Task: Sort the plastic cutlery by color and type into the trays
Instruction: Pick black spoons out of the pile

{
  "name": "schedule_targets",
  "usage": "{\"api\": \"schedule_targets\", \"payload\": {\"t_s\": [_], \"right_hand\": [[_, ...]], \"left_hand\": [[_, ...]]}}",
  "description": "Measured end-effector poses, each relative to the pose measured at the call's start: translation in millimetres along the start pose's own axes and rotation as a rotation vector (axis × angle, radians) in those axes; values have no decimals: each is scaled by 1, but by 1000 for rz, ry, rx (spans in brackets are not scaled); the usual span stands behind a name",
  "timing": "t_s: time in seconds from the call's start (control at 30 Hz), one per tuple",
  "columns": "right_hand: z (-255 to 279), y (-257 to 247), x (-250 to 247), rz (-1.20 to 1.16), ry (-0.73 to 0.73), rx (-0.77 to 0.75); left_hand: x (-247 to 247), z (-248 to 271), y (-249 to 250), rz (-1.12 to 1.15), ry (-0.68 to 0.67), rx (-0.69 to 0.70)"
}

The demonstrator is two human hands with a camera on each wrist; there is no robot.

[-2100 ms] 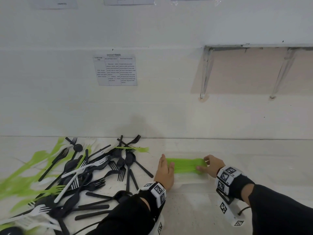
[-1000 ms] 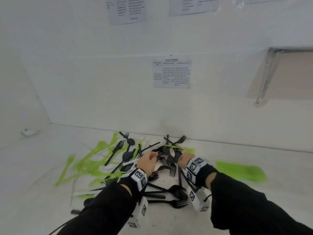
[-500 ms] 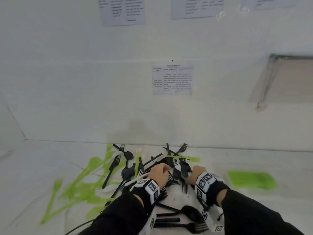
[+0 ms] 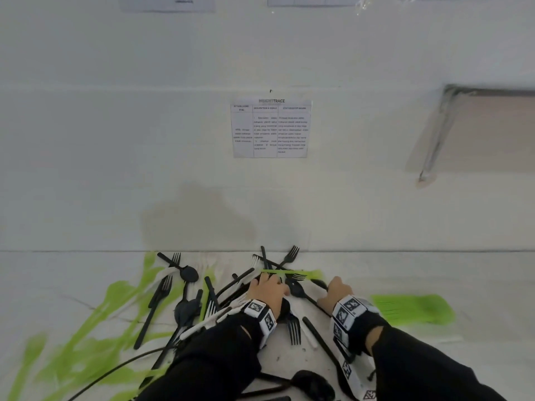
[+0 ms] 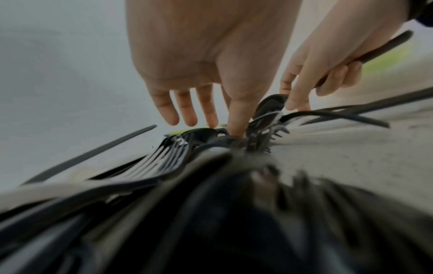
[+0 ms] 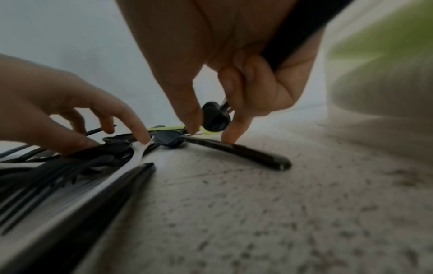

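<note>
Collecting step under way: right hand [image 6: 234, 61] is pinching a black plastic spoon [image 6: 214, 118], its grip curled round the handle; left hand [image 5: 199, 61], fingers spread, is pressing the mixed cutlery pile [image 4: 202, 302] at lower centre. Next move likely calls for separating another black spoon cleanly.

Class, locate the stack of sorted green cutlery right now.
In the head view, the green stack lies on the table, right of the right hand, apart from the mixed pile.

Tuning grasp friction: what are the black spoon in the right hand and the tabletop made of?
Black spoon: looks like thin moulded plastic, smooth and semi-glossy; its bowl and the black handles nearby catch highlights. Right hand grips its handle. Tabletop: pale, matte, dark-speckled, stone-like or laminate; the look leaves it open.
</note>
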State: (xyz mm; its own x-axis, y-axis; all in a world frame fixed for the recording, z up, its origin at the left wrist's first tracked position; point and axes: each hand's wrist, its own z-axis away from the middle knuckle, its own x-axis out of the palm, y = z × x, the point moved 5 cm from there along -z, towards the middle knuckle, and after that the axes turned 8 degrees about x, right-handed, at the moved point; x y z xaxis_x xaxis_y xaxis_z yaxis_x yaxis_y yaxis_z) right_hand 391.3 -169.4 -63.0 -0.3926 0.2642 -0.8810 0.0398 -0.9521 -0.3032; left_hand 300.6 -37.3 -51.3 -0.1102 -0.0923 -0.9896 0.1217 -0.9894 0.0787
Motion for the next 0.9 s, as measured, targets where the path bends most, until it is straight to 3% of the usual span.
{"api": "schedule_targets", "payload": {"t_s": [0.2,0.33,0.4,0.57,0.77,0.9], "right_hand": [[6,-5,8,128,-34,-102],[15,-10,-2,-61,-13,-103],[24,-14,-11,-220,22,-122],[66,-31,-31,-600,123,-333],[124,-50,-11,-590,-12,-512],[141,-51,3,-528,-7,-537]], "left_hand": [[-4,-2,7,-92,60,25],[-16,2,9,12,235,-3],[-26,7,6,179,369,-62],[-46,30,-3,971,710,-303],[-34,54,0,1323,598,-558],[-12,69,1,1641,603,-566]]}}
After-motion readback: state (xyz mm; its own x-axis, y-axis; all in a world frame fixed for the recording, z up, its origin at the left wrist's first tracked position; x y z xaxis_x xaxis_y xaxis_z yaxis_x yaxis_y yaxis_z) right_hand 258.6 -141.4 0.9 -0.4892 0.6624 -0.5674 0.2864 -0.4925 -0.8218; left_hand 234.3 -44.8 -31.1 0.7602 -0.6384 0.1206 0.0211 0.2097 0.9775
